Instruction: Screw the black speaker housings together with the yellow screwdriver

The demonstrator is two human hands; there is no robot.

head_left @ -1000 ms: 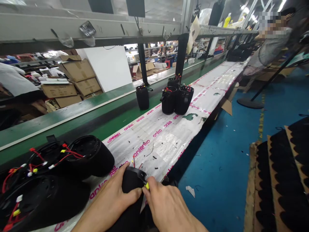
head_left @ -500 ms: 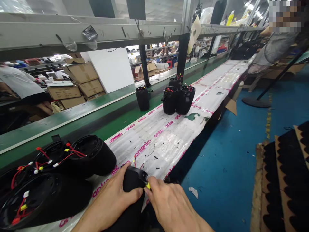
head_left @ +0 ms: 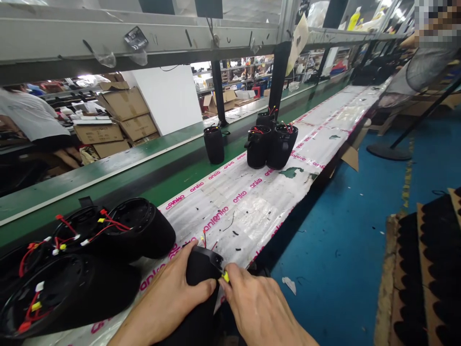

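Observation:
My left hand (head_left: pixel 176 288) is wrapped round a black fabric-covered cylindrical speaker housing (head_left: pixel 200 269), tilted at the front edge of the bench. Thin red wires stick up behind its rim. My right hand (head_left: pixel 257 298) is closed at the housing's right rim, pinching a small tool with a yellow part (head_left: pixel 225 277); most of that tool is hidden by the fingers. Its dark tip meets the rim's edge. Left of my hands stand several similar housings, among them a large one (head_left: pixel 104 283), with open tops and red wires with red, white and yellow connectors.
White plastic sheeting (head_left: pixel 259 206) with pink print covers the bench, alongside a green belt (head_left: pixel 180 185). Farther off stand several more black housings (head_left: pixel 258 149). A metal beam (head_left: pixel 162 41) crosses above. At right are a fan stand (head_left: pixel 391 151) and stacked black parts (head_left: pixel 410 278). People work in the background.
The camera view has shifted slightly, so the scene sits a little to the right. Both hands keep nearly the same hold on the housing and the tool.

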